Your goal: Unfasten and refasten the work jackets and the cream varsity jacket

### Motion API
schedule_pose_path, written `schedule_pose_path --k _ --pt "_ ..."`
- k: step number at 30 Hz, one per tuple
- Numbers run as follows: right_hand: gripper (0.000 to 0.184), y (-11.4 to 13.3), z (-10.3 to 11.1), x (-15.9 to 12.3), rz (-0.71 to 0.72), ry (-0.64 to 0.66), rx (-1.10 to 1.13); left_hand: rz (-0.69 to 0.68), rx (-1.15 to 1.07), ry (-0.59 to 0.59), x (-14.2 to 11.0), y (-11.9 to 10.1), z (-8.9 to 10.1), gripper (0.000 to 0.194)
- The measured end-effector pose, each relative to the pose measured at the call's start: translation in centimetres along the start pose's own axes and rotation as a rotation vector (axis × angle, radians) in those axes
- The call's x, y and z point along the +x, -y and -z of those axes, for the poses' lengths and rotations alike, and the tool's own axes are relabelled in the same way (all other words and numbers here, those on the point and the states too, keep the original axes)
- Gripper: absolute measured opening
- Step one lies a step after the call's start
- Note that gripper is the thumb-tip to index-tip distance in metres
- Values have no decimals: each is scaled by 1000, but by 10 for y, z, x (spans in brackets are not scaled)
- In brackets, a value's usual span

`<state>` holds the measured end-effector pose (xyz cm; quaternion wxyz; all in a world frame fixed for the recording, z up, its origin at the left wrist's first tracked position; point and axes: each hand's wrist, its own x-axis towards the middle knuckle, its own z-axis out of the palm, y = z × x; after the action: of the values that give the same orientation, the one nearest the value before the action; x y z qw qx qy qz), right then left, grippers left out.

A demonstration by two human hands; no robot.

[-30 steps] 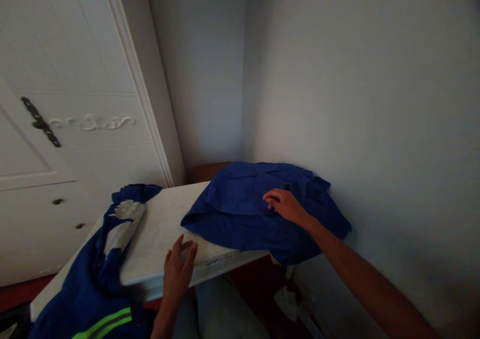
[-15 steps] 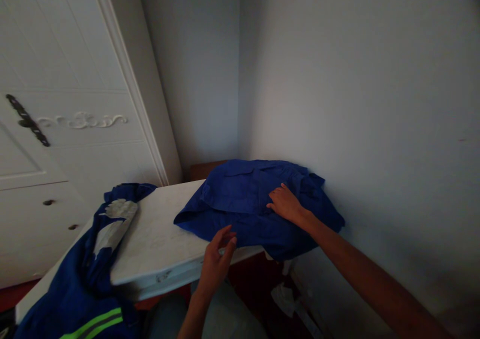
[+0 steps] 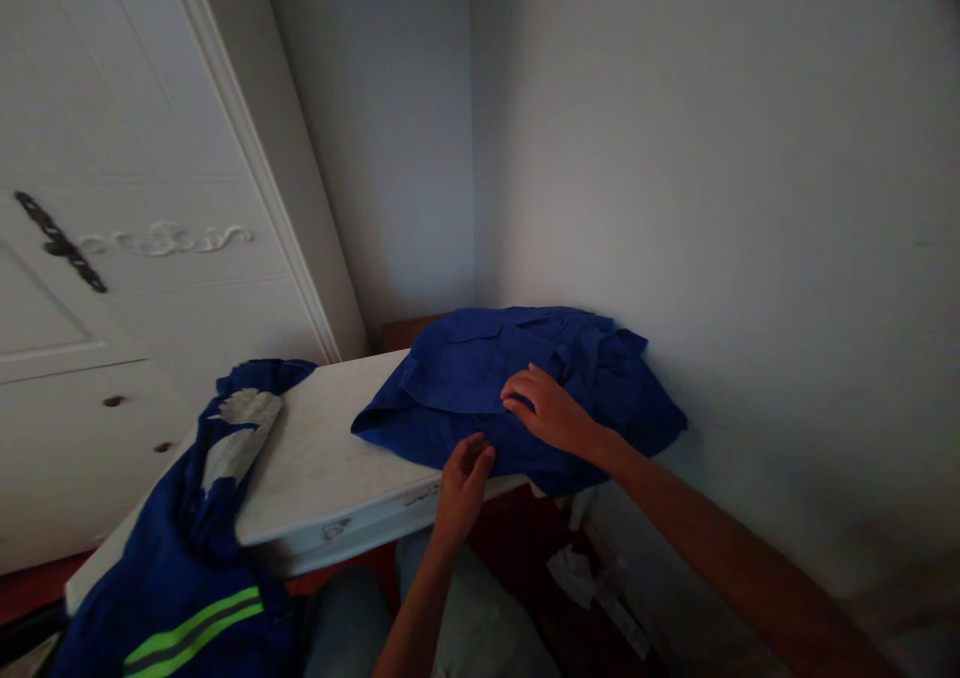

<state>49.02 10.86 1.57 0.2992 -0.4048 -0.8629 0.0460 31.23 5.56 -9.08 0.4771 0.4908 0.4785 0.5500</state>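
A blue garment (image 3: 457, 368) with a flap pocket lies partly folded and bunched on the white table, its lower edge hanging over the front. My right hand (image 3: 551, 413) rests on top of it near the middle, fingers bent over the cloth and thumb apart from them. Close by, my left hand (image 3: 463, 478) is at the garment's front edge with fingers loosely curved and the thumb a little apart. Neither hand visibly grips the fabric, though the left fingertips are partly hidden.
On the left end of the white table (image 3: 337, 458) drapes another dark blue garment (image 3: 172, 558) with a lime-green and grey stripe and whitish patches. A white wardrobe (image 3: 172, 308) stands at left. Grey walls meet behind the table. Crumpled white paper (image 3: 574, 575) lies on the red floor.
My right hand has slid left across the garment. My left hand has moved right and up to the garment's front edge. The view has shifted slightly.
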Motion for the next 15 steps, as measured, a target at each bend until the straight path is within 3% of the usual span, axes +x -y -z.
schedule_pose_path --k 3,5,7,10,15 --pt "61 -12 -10 6 -119 121 -275 3 44 8 0 9 1 54" --pt "73 -23 -14 11 -199 264 -362 5 90 20 -2 16 1 53" --pt "57 -30 -16 15 -222 358 -367 -3 116 37 -4 21 2 53" --pt "23 -33 -14 20 -248 351 -345 -6 129 52 -5 23 2 56" --pt "30 -30 0 24 -311 208 -257 117 100 65 4 1 0 60"
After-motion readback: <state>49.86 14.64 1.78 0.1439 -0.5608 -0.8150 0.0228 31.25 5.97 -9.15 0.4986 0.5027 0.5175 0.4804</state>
